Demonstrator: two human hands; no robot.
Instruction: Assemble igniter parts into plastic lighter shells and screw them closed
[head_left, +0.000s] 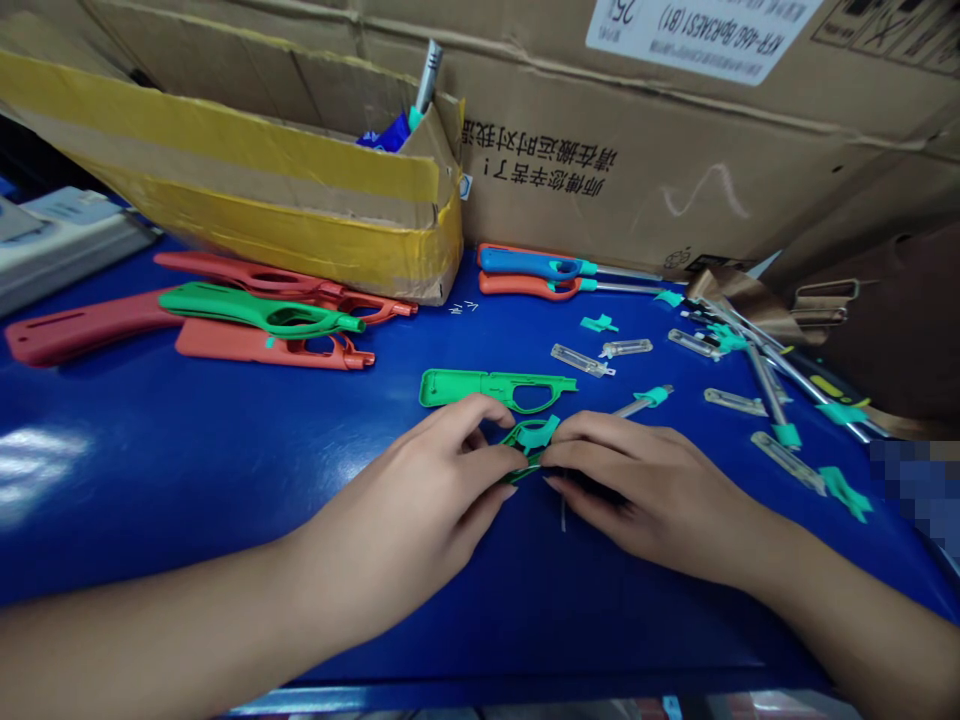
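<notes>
The left hand pinches a green handle shell near the middle of the scene; the right hand bunches its fingers narrowly at the right end, gripping what I can't tell. A teal trigger sits over the shell, so this looks like fitting; next seems to call for gentle, square seating. Just beyond lies another green half-shell.

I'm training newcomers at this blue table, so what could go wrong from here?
The teal piece at the green part in the left hand could slip or sit crooked, being small and closely crowded. The green half-shell lying just beyond that hand might get nudged. The clear plastic pieces lie loose past the right hand, so a careless sweep could scatter them.
</notes>
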